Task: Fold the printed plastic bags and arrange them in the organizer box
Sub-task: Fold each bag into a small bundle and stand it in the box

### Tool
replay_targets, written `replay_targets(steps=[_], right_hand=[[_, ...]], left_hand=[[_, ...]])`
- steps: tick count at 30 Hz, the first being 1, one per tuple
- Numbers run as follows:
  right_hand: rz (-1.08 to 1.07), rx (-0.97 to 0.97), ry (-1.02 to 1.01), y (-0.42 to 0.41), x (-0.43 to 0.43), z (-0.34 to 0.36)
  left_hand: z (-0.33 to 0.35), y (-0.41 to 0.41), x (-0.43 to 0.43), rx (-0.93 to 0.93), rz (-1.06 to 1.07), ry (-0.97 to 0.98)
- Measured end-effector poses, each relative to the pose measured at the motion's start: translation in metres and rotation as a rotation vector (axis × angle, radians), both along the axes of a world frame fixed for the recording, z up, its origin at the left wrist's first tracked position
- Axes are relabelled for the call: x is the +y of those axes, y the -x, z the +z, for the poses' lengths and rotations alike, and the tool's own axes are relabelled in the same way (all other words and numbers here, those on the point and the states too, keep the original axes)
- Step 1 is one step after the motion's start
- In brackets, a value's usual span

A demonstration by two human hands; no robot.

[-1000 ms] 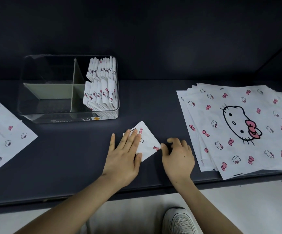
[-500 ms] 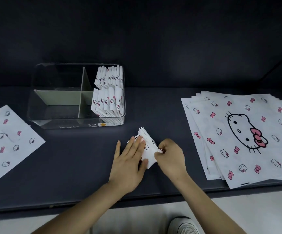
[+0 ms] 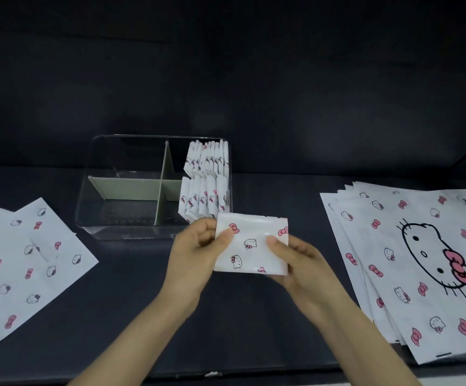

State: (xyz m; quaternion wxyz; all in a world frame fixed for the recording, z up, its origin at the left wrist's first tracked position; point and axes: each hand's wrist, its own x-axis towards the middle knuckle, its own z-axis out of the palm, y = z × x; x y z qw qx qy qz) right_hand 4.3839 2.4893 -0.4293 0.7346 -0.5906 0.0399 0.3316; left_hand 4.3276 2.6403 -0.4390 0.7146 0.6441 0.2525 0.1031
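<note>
A folded white bag (image 3: 250, 245) printed with cat faces and pink bows is held up off the dark table, just in front of the clear organizer box (image 3: 109, 227). My left hand (image 3: 195, 252) pinches its left edge, thumb on the front. My right hand (image 3: 295, 259) pinches its right edge the same way. The box has grey-green dividers; its two right compartments hold several folded bags (image 3: 205, 179) standing on edge, and its left compartments hold nothing.
A fanned stack of flat printed bags (image 3: 410, 257) lies at the right, reaching the table's front edge. More flat bags (image 3: 22, 263) lie at the left. A dark wall stands behind the box.
The folded bag was pressed flat on the table under my left hand; both hands have since gripped it and lifted it toward the box. The camera view has tilted up.
</note>
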Motion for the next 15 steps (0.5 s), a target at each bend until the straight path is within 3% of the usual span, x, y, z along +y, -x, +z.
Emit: replay_targets(steps=[2,5,7,10,15], right_hand=[[-0.059,0.011,-0.025,-0.001,0.009,0.002],[-0.21,-0.192,0.169,-0.015,0.015,0.007],[-0.253,-0.365,0.329,-0.03,0.018,0.01],[-0.197,-0.574,0.505,-0.047,0.03,0.016],[-0.044,-0.749,0.599,-0.06,0.06,0.023]], left_hand=[[-0.003,-0.007,0.007,-0.043,-0.01,-0.172],[-0.014,-0.022,0.035,-0.202,-0.019,-1.027],[-0.025,-0.034,0.057,-0.223,-0.141,-1.347],[-0.039,-0.044,0.079,-0.127,-0.214,-1.415],[-0.05,-0.039,0.092,-0.074,-0.171,-1.377]])
